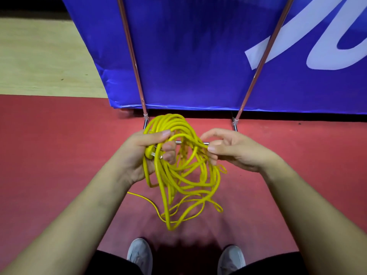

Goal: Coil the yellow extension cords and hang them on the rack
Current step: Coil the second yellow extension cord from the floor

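Two grips are in view: the left grip (135, 153) and the right grip (234, 153). There is one tangled bundle of yellow cord (164, 181) in many loops; whether it is one cord or several cannot be told. One thin strand (139, 195) trails apart on the floor. Two slanted poles (131, 50) (264, 56), one horizontal bar (178, 142), one blue banner (198, 56), two grey shoes (140, 255) (231, 259).

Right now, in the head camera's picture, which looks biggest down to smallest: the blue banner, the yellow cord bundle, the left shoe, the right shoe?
1. The blue banner, by far.
2. The yellow cord bundle.
3. The left shoe and right shoe look alike, both partly hidden, so unranked.
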A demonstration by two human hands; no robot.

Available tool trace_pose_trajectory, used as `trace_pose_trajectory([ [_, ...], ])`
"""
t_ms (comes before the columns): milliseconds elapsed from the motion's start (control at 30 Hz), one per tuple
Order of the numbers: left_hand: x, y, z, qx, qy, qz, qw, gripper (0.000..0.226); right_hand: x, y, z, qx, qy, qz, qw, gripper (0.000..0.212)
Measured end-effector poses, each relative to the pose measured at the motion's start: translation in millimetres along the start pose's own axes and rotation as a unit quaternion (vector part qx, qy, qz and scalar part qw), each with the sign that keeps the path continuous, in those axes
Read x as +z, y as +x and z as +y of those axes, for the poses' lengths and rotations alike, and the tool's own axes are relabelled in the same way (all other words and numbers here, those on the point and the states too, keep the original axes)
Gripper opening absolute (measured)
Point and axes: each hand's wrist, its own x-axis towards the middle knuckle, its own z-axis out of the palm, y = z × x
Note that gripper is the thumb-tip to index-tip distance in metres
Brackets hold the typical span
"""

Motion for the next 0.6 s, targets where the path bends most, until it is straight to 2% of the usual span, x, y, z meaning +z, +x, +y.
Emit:
trace_pose_trajectory([
  [67,-0.6,1.5,2.9,0.001,0.044,0.043,0.998,0.004,-1.9,0.8,12.8,-0.005,-0.012,0.044,0.999,0.014],
  [133,-6.7,2.1,3.2,-0.024,0.101,0.085,0.991,0.011,-0.7,3.8,16.1,-0.015,-0.007,0.111,0.994,0.004],
  [200,-13.9,1.2,3.3,-0.066,0.118,0.097,0.986,0.019,1.3,5.7,10.2,-0.02,-0.002,0.148,0.989,0.011],
  [367,-9.2,-0.9,-1.3,-0.084,0.117,0.086,0.986,0.017,32.2,11.3,-17.7,-0.047,-0.1,0.12,0.987,0.01],
  [433,-7.3,0.5,-7.0,-0.08,0.121,0.087,0.986,0.014,49.2,13.8,-27.0,-0.061,-0.079,0.109,0.989,0.008],
  [533,-5.2,3.1,-15.1,-0.06,0.127,0.08,0.987,0.012,60.9,14.4,-37.4,-0.055,0.012,0.091,0.994,0.007],
  [600,-5.8,3.5,-16.4,-0.055,0.125,0.074,0.988,0.019,62.4,13.7,-37.7,-0.054,-0.005,0.107,0.993,0.003],
])
